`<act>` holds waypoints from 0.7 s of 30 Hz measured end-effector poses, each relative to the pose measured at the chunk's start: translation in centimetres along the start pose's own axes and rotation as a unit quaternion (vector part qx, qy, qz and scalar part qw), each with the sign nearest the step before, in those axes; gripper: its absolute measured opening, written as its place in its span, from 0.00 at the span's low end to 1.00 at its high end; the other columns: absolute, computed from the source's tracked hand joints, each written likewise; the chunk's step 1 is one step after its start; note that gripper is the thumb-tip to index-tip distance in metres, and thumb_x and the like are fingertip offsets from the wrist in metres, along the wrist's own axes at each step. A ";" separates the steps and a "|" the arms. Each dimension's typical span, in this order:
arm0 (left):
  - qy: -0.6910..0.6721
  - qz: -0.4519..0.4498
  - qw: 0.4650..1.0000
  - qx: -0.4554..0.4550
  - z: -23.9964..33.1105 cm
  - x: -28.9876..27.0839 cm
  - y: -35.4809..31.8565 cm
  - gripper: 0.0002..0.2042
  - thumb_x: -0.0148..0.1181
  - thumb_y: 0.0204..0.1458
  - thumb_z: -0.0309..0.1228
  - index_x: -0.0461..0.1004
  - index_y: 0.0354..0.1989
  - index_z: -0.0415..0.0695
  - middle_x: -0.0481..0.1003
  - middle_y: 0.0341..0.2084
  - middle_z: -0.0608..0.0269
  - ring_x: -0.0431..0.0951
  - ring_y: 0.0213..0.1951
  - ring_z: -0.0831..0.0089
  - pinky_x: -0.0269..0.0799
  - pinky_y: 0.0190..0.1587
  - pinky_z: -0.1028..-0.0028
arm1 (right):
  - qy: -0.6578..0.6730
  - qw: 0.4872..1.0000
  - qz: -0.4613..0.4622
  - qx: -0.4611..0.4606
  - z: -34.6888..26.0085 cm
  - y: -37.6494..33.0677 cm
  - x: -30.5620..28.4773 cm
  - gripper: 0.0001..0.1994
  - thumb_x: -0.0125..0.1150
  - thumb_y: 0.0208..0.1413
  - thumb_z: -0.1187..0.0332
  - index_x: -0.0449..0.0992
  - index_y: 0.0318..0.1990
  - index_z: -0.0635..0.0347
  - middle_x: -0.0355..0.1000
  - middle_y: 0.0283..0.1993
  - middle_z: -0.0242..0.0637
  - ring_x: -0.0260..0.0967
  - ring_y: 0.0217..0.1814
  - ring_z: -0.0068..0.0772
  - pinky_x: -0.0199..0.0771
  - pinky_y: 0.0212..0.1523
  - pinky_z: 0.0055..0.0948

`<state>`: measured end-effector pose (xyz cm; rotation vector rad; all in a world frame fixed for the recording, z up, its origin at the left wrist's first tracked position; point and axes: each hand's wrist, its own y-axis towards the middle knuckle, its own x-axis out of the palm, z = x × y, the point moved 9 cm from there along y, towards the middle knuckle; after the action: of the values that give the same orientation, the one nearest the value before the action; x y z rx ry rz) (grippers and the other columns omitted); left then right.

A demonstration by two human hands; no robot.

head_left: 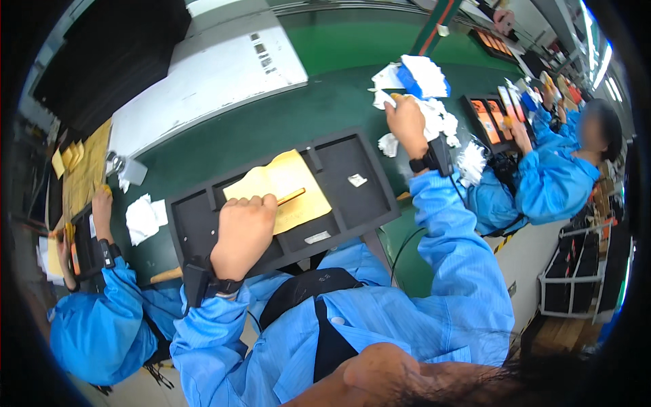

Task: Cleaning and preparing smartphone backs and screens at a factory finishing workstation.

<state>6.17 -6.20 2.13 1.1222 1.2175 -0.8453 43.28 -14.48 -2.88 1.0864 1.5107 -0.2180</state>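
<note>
In front of me lies a black compartmented tray (352,163), tilted slightly. A creased yellow paper sheet (274,180) rests across its middle. My left hand (247,229) is closed in a fist over the sheet's lower left; a thin golden-brown stick (291,197) juts out from it to the right. Farther off at the right, my right hand (407,125) reaches to a heap of white tissues (437,119). Its fingers are pressed together on a white tissue (384,100), with something yellow at a fingertip. Small white scraps (357,180) lie in the tray.
A blue-and-white tissue pack (424,76) tops the heap. Crumpled white tissue (144,220) lies left of the tray. A white board (210,74) spans the far left. Co-workers in blue sit at both sides, one on the right by a tray of orange pieces (485,122).
</note>
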 end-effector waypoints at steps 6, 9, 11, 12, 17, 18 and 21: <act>-0.023 -0.019 0.999 -0.032 -0.6 1.3 -0.4 0.05 0.58 0.50 0.27 0.69 0.27 0.43 0.74 0.21 0.59 0.78 0.26 0.59 0.72 0.33 0.63 | -0.142 0.984 -0.105 0.009 -1.3 1.8 3.6 0.18 0.57 0.62 0.52 0.79 0.52 0.51 0.72 0.53 0.42 0.69 0.59 0.52 0.67 0.55 0.60; -0.045 -0.005 0.998 -0.041 -1.2 1.7 -0.8 0.04 0.58 0.52 0.28 0.70 0.28 0.43 0.74 0.22 0.60 0.78 0.28 0.61 0.73 0.33 0.63 | -0.178 0.978 -0.095 -0.052 -2.0 2.5 5.1 0.14 0.57 0.61 0.57 0.81 0.47 0.52 0.74 0.50 0.39 0.71 0.57 0.48 0.68 0.53 0.58; -0.054 0.004 0.997 -0.052 -1.6 1.6 -1.0 0.05 0.58 0.52 0.28 0.70 0.28 0.43 0.74 0.23 0.60 0.79 0.29 0.61 0.73 0.34 0.63 | -0.169 0.976 -0.069 -0.118 -1.8 3.5 6.2 0.09 0.57 0.58 0.65 0.82 0.38 0.57 0.77 0.42 0.44 0.76 0.47 0.50 0.74 0.47 0.52; -0.066 0.015 0.996 -0.050 -1.7 1.6 -1.0 0.05 0.59 0.52 0.28 0.70 0.29 0.43 0.74 0.23 0.60 0.79 0.29 0.61 0.74 0.35 0.63 | -0.175 0.972 -0.060 -0.147 -1.0 4.1 6.9 0.09 0.56 0.57 0.68 0.82 0.35 0.58 0.78 0.39 0.46 0.77 0.43 0.51 0.76 0.44 0.50; -0.126 0.037 0.991 -0.040 -1.9 2.3 -1.5 0.04 0.55 0.49 0.26 0.72 0.32 0.41 0.78 0.27 0.57 0.81 0.33 0.60 0.77 0.34 0.63 | -0.172 0.975 -0.113 -0.079 3.6 5.4 9.3 0.05 0.58 0.52 0.72 0.80 0.33 0.61 0.79 0.37 0.52 0.78 0.39 0.57 0.79 0.41 0.48; -0.113 0.035 0.992 -0.042 -1.7 2.6 -1.6 0.04 0.55 0.50 0.27 0.72 0.32 0.41 0.78 0.27 0.57 0.81 0.33 0.61 0.77 0.34 0.64 | -0.150 0.982 -0.077 -0.087 1.8 5.0 7.9 0.07 0.60 0.51 0.73 0.81 0.36 0.62 0.79 0.36 0.52 0.78 0.40 0.58 0.78 0.42 0.48; -0.121 0.048 0.990 -0.050 -1.5 2.7 -1.8 0.05 0.55 0.51 0.29 0.73 0.32 0.42 0.77 0.26 0.58 0.81 0.31 0.62 0.77 0.33 0.66 | 0.026 0.987 -0.052 -0.148 -5.7 4.2 3.7 0.11 0.62 0.55 0.71 0.81 0.43 0.65 0.80 0.37 0.53 0.79 0.39 0.55 0.77 0.42 0.45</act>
<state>4.54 -5.06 -0.84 0.9598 0.9849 -0.8130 42.90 -6.46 -2.68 0.7829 1.5892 -0.0347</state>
